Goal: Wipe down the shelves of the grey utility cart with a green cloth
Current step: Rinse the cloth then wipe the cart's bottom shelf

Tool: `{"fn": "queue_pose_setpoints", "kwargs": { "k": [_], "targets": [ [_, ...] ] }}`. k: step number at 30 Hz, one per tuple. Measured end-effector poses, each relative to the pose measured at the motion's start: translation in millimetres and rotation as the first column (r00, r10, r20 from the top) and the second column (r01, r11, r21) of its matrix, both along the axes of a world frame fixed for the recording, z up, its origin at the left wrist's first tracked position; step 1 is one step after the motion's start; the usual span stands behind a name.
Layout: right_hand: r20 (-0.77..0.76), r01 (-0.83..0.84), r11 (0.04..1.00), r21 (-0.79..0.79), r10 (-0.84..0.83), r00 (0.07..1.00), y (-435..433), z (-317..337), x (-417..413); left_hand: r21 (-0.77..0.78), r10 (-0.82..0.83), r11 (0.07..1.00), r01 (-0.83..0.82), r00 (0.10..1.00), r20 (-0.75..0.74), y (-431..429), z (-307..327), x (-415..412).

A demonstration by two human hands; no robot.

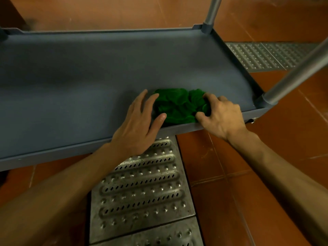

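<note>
I count one grey shelf [88, 77] before me with one green cloth [177, 105] on it, and two hands of mine — left hand [138, 125] and right hand [223, 116]. Two metal posts stand at the shelf's right-hand corners, the far post [212, 13] and the near post [298, 71]. The tiled floor [213, 166] carries two runs of perforated grating — the near grate [142, 192] and the far grate [257, 55].

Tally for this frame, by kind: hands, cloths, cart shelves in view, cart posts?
Hands: 2, left hand and right hand
Green cloth: 1
Grey cart shelf: 1
Metal cart posts: 2
Total: 6
</note>
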State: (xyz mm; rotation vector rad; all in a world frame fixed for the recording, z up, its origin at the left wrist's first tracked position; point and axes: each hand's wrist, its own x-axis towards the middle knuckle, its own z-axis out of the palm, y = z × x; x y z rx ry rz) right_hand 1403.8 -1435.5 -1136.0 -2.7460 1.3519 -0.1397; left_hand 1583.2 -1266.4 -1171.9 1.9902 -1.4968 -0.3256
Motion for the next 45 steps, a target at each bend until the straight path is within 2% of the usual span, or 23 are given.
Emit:
{"fn": "queue_pose_setpoints", "kwargs": {
  "k": [4,9,13,18,24,33,37,45],
  "targets": [
    [0.043,-0.050,0.998,0.023,0.049,0.998,19.2,-1.3,13.8,-0.015,0.028,0.999,-0.028,0.999,-0.019,4.0,6.5,3.7],
    [0.067,-0.138,0.989,0.047,0.135,0.989,42.0,-2.8,34.1,-0.025,0.116,0.993,-0.115,0.989,0.091,35.7,22.6,51.0],
    [0.078,-0.210,0.975,0.079,0.204,0.976,63.0,-1.7,53.9,0.099,0.182,0.975,-0.199,0.970,0.159,90.4,20.9,84.3],
    [0.085,-0.274,0.957,0.090,0.267,0.960,86.3,-1.4,77.1,0.203,0.115,0.961,-0.187,0.940,0.321,148.6,16.5,99.8],
    [0.110,-0.352,0.930,0.105,0.341,0.934,113.5,-2.7,104.9,0.267,0.104,0.942,-0.205,0.932,0.348,180.3,14.4,105.4],
    [0.184,-0.519,0.850,0.091,0.498,0.847,173.4,-9.5,160.3,0.218,0.237,0.941,-0.260,0.963,0.128,194.4,9.3,113.7],
    [0.213,-0.557,0.825,0.097,0.529,0.821,194.8,-11.8,178.7,0.184,0.298,0.932,-0.313,0.949,0.102,196.4,5.1,115.9],
    [0.261,-0.584,0.797,0.151,0.538,0.802,223.1,-12.4,205.7,0.122,0.397,0.916,-0.382,0.907,-0.143,196.6,12.5,122.2]
  ]
}}
